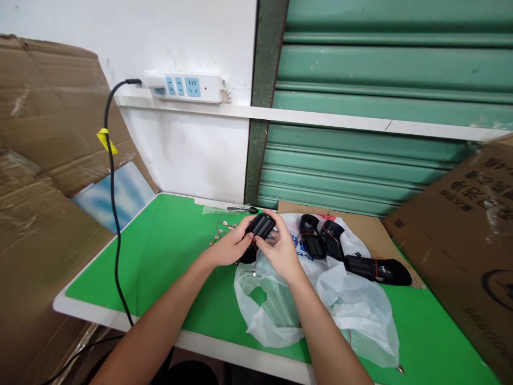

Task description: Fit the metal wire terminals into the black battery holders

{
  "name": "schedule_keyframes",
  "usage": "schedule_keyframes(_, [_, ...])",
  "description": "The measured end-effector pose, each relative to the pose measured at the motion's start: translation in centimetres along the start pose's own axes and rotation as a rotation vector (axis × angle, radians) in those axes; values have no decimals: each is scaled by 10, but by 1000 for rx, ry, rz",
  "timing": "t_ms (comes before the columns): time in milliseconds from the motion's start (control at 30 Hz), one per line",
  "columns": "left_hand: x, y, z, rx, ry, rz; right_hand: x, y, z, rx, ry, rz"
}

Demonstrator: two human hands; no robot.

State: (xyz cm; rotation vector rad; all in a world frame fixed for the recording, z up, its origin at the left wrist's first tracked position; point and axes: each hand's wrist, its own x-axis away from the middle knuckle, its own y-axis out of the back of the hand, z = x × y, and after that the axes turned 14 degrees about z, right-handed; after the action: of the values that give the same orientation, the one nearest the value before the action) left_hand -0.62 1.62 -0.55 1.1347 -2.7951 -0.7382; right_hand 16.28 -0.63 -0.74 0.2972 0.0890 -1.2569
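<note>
A black plastic housing [261, 225] with long grooves, perhaps battery slots, is held up between both hands above the table. My left hand [230, 247] grips its left side, thumb on the near face. On the other side my right hand [282, 250] has its fingers wrapped round the edge, the thumb close to the left one. A thin red wire and a small metal contact [254, 274] hang below the housing, whose rounded black lower end is partly hidden by the hands. Several small metal contacts with wires [221, 233] lie left of the hands.
Similar black housings with red wires [379, 270] lie on a white plastic bag [356, 310] at right. A small plastic packet [218, 209] rests at the back of the green table [160, 251]. Cardboard boxes [452, 214] flank it. A black cable [113, 198] runs from a power strip [204, 88].
</note>
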Motion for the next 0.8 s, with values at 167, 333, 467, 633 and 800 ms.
schedule_keyframes(167, [0, 0, 3, 17, -19, -4, -1, 1, 0, 4, -3, 6])
schedule_keyframes(333, [0, -1, 4, -13, -3, 12, -1, 1, 1, -7, -16, 9])
schedule_keyframes(467, [0, -3, 7, -28, -8, -5, 0, 0, 0, 15, 8, 9])
schedule_keyframes(633, [0, -4, 9, -36, -14, -4, 1, 0, -4, 35, 13, 4])
schedule_keyframes(800, [-1, -5, 7, -52, 4, -8, 0, -2, -5, 50, 10, -14])
